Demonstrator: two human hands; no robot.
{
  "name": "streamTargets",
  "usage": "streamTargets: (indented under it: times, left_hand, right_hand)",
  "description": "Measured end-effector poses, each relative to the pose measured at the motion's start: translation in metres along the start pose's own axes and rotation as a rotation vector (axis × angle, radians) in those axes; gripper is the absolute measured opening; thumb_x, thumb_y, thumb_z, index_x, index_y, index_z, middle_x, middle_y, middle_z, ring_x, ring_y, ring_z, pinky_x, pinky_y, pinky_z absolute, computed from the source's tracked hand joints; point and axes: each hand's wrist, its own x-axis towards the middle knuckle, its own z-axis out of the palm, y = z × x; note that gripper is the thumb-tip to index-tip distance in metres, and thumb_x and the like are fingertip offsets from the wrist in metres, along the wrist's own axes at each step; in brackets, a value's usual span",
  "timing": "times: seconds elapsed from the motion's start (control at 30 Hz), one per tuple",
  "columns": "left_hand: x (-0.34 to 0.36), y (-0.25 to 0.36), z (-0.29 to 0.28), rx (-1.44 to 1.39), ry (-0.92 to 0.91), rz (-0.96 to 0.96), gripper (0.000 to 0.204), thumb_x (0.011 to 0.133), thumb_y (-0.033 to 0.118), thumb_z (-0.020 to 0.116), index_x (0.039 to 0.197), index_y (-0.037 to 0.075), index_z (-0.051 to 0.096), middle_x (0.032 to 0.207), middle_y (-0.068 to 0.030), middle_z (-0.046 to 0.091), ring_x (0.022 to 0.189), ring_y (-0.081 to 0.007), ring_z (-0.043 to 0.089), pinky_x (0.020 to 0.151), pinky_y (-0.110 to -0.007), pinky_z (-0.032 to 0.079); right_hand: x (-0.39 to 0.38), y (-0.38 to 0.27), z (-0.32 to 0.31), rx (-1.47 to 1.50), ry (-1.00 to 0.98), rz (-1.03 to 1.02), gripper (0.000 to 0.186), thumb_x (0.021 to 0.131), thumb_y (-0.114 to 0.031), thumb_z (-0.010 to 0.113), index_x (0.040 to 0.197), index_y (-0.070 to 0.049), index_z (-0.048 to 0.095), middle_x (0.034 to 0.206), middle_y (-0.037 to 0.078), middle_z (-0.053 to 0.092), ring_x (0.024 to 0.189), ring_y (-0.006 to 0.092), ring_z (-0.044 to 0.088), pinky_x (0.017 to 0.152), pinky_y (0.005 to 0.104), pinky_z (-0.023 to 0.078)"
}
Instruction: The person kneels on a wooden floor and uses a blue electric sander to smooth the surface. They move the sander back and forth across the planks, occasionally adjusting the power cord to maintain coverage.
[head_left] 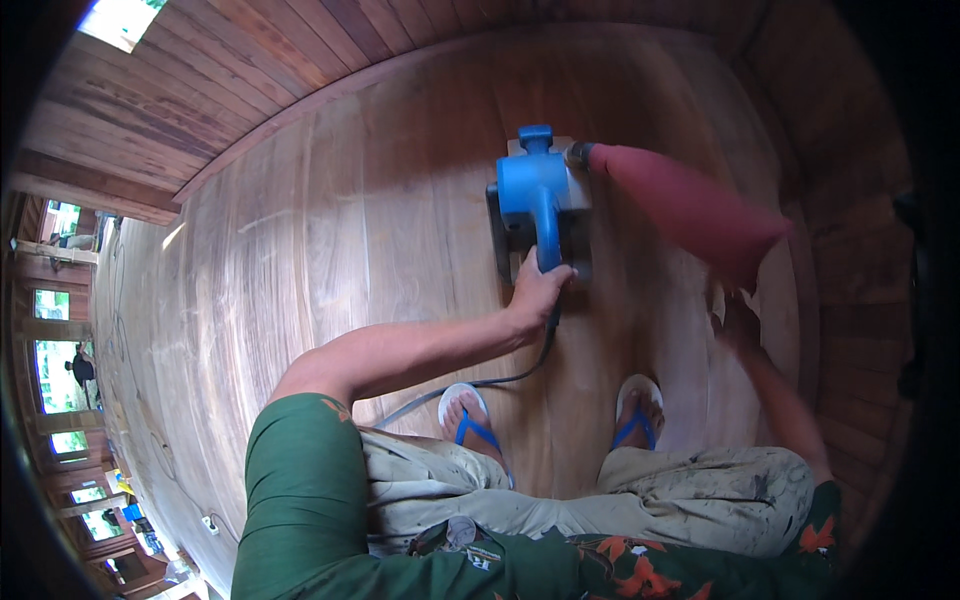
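My left hand [538, 290] grips the rear handle of a blue power sander [530, 185] resting on the wooden floor [300, 220]. A dark cord [490, 381] runs from it down past my left foot. A blurred red dust bag [685, 205] sticks out from the sander toward the right. My right hand [736, 325] is in shadow just below the bag's far end; whether its fingers hold the bag or only lie near it is unclear.
Dark plank walls [240, 70] border the floor at top and right. My sandalled feet [470, 425] are below the sander. At far left are windows [55, 305], a dark figure [82, 370], tools [135, 515] and a cord on the floor.
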Motion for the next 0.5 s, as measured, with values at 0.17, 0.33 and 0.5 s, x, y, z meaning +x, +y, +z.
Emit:
streamTargets:
  times: [0.17,0.33,0.5]
  left_hand:
    - [0.052,0.016,-0.012,0.072,0.038,0.066,0.027,0.081,0.006,0.067,0.103,0.008,0.052,0.085,-0.0036,0.055,0.077,-0.0153,0.058,0.073,-0.031,0.047]
    - [0.089,0.024,-0.021,0.064,0.054,0.117,0.033,0.077,0.011,0.07,0.106,0.007,0.054,0.086,-0.0041,0.057,0.078,-0.0151,0.057,0.071,-0.031,0.048]
    - [0.123,0.032,-0.022,0.021,0.069,0.136,0.038,0.078,0.009,0.071,0.112,0.007,0.053,0.085,-0.004,0.056,0.075,-0.0139,0.057,0.067,-0.03,0.047]
  right_hand:
    - [-0.003,-0.023,-0.03,-0.102,-0.074,-0.007,0.078,0.091,-0.037,0.066,0.149,0.005,0.036,0.151,0.028,0.041,0.133,0.0376,0.051,0.107,0.0425,0.047]
    - [0.005,-0.043,-0.065,-0.045,-0.379,0.122,0.083,0.091,-0.041,0.067,0.152,0.003,0.033,0.155,0.029,0.036,0.135,0.0387,0.049,0.109,0.043,0.045]
    - [0.026,-0.131,-0.134,0.166,-0.264,-0.432,0.07,0.096,-0.041,0.063,0.151,-0.004,0.042,0.15,0.024,0.048,0.135,0.0389,0.05,0.114,0.0439,0.04]
